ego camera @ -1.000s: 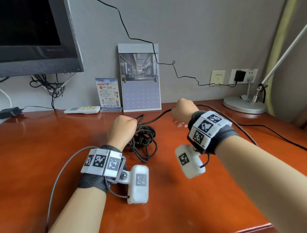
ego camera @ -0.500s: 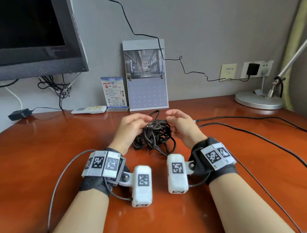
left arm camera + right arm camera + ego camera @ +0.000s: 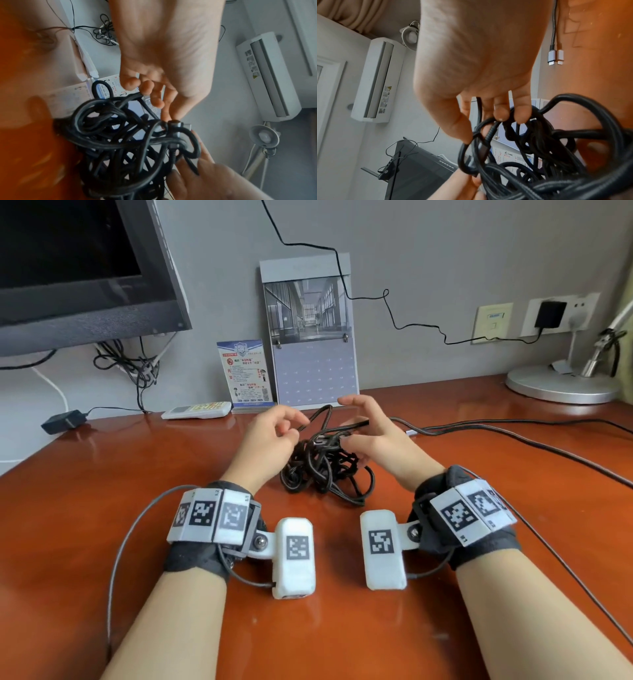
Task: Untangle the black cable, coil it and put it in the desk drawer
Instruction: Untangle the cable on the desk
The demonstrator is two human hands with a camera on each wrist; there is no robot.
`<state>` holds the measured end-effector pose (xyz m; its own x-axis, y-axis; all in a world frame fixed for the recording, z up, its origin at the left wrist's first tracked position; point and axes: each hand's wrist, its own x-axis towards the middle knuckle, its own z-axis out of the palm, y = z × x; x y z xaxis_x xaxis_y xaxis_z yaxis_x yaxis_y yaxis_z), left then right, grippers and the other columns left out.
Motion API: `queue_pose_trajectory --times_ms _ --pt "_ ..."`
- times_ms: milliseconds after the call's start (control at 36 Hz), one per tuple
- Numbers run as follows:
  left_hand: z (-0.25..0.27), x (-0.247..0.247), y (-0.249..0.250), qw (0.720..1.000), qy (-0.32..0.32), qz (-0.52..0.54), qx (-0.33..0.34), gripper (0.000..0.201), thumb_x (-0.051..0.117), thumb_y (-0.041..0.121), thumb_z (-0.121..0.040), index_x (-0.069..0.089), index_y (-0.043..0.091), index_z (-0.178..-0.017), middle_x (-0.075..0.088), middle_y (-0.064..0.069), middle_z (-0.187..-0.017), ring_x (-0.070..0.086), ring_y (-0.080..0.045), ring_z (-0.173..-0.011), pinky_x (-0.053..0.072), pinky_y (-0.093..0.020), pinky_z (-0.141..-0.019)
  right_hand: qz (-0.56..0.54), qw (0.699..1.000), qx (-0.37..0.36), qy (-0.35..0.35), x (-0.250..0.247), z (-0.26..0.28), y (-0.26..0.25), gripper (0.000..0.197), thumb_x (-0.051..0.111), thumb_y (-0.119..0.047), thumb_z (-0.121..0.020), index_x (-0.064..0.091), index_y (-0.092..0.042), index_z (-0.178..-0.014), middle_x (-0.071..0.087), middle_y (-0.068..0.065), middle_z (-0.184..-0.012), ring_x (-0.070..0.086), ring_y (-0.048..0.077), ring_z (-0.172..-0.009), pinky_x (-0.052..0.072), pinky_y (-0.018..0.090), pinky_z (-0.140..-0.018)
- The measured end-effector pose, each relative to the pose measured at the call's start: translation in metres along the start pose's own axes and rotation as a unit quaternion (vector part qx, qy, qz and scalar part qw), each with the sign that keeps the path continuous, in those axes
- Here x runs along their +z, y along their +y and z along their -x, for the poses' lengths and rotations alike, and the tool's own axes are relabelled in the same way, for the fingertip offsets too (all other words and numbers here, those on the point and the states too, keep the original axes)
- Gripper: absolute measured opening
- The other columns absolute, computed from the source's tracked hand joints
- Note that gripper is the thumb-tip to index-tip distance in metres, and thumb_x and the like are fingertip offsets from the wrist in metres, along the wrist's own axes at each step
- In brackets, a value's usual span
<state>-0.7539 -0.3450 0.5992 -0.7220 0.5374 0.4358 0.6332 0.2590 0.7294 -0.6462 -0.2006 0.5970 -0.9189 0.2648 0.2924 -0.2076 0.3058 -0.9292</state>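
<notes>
The black cable [image 3: 325,470] lies in a tangled heap on the red-brown desk [image 3: 102,508], between my two hands. My left hand [image 3: 291,428] pinches a strand at the heap's top left; in the left wrist view the left hand [image 3: 142,89] holds a strand next to a metal plug [image 3: 180,125]. My right hand [image 3: 349,426] grips a loop at the top right, index finger raised. In the right wrist view, the right hand [image 3: 486,125] has its fingers hooked into the loops and its thumb against one strand. No drawer is in view.
A monitor [image 3: 85,268] stands back left, a calendar [image 3: 311,337] and card [image 3: 246,371] behind the heap, a remote [image 3: 197,409] beside them. A lamp base [image 3: 561,385] sits back right. Other cables [image 3: 513,436] run across the desk's right side.
One second ago my right hand was up and to the right, drawing a strand out. It has come back to the heap, and both hands now pick at its top loops.
</notes>
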Motion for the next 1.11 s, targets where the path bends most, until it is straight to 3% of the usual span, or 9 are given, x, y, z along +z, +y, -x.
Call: queue_pose_trajectory --times_ms 111,222,306,472,639,722,889,1000,1111 --pt "0.003 -0.002 0.007 0.998 -0.022 -0.048 0.014 0.016 0.059 0.012 -0.089 0.067 0.024 -0.081 0.059 0.016 -0.075 0.048 0.007 -0.066 0.033 -0.004 -0.06 0.006 0.999 -0.015 -0.036 -0.002 0.002 0.001 0.058 0.055 0.007 -0.083 0.046 -0.036 -0.121 0.052 -0.003 -0.095 0.052 0.012 -0.071 0.046 0.025 -0.06" --pt "0.002 -0.003 0.008 0.993 -0.037 -0.116 -0.009 0.014 0.053 0.017 -0.094 0.063 0.022 -0.086 0.061 0.008 -0.09 0.052 -0.006 -0.086 0.034 -0.016 -0.069 0.006 0.999 -0.028 -0.046 -0.002 0.003 0.0 0.037 0.06 -0.006 -0.086 0.056 -0.028 -0.115 0.059 -0.015 -0.093 0.056 0.009 -0.071 0.048 0.029 -0.06" --pt "0.001 -0.001 0.011 0.992 -0.058 -0.102 -0.046 0.021 0.039 0.013 -0.099 0.061 0.014 -0.101 0.053 0.0 -0.103 0.046 -0.015 -0.097 0.031 -0.023 -0.077 -0.007 0.998 -0.033 -0.06 -0.002 0.003 0.001 0.046 0.064 -0.007 -0.087 0.048 -0.025 -0.126 0.062 -0.019 -0.083 0.058 0.002 -0.067 0.046 0.02 -0.057" --pt "0.001 -0.002 0.017 0.984 -0.034 0.117 -0.133 0.022 0.038 0.005 -0.097 0.05 0.015 -0.082 0.044 0.002 -0.08 0.038 -0.007 -0.066 0.038 -0.021 -0.053 0.036 0.99 -0.079 -0.107 -0.004 0.002 0.004 0.085 0.07 0.003 -0.079 0.026 -0.047 -0.133 0.048 0.0 -0.095 0.049 0.009 -0.069 0.041 0.012 -0.066" --pt "-0.001 -0.008 0.016 0.942 -0.001 0.282 -0.181 0.029 0.036 0.008 -0.098 0.047 0.018 -0.073 0.036 0.003 -0.069 0.03 -0.005 -0.049 0.039 -0.016 -0.035 0.042 0.989 -0.141 -0.011 -0.008 -0.002 0.008 0.071 0.068 0.006 -0.077 0.04 -0.046 -0.116 0.051 -0.001 -0.107 0.047 0.013 -0.09 0.041 0.019 -0.077" --pt "-0.001 -0.009 0.019 0.915 -0.003 0.353 -0.193 0.026 0.037 0.013 -0.101 0.051 0.015 -0.079 0.035 0.002 -0.068 0.032 -0.002 -0.038 0.041 -0.015 -0.034 0.037 0.989 -0.145 0.009 -0.005 0.0 0.005 0.064 0.07 -0.006 -0.076 0.039 -0.046 -0.115 0.052 -0.003 -0.12 0.05 0.013 -0.107 0.04 0.013 -0.08" --pt "-0.002 -0.005 0.023 0.878 0.049 0.406 -0.247 0.018 0.044 0.01 -0.099 0.051 0.006 -0.083 0.038 -0.005 -0.077 0.036 -0.007 -0.047 0.044 -0.013 -0.037 0.054 0.987 -0.148 -0.011 0.0 0.002 -0.003 0.034 0.066 -0.032 -0.073 0.048 -0.034 -0.103 0.053 -0.02 -0.113 0.046 -0.017 -0.105 0.034 0.006 -0.09" --pt "-0.002 -0.005 0.023 0.871 0.073 0.414 -0.256 0.017 0.045 0.007 -0.098 0.051 0.004 -0.082 0.036 -0.003 -0.071 0.036 -0.008 -0.053 0.047 -0.015 -0.04 0.065 0.989 -0.126 -0.034 -0.003 0.003 0.001 0.044 0.069 -0.036 -0.069 0.048 -0.034 -0.108 0.053 -0.022 -0.113 0.046 -0.023 -0.1 0.032 -0.003 -0.082" --pt "-0.002 -0.006 0.023 0.869 0.075 0.419 -0.253 0.018 0.046 0.007 -0.097 0.052 0.003 -0.081 0.037 -0.003 -0.069 0.04 -0.006 -0.047 0.047 -0.015 -0.041 0.075 0.991 -0.091 -0.063 -0.003 0.002 0.003 0.071 0.074 -0.049 -0.057 0.043 -0.039 -0.12 0.05 -0.019 -0.121 0.046 -0.008 -0.116 0.034 0.001 -0.087"
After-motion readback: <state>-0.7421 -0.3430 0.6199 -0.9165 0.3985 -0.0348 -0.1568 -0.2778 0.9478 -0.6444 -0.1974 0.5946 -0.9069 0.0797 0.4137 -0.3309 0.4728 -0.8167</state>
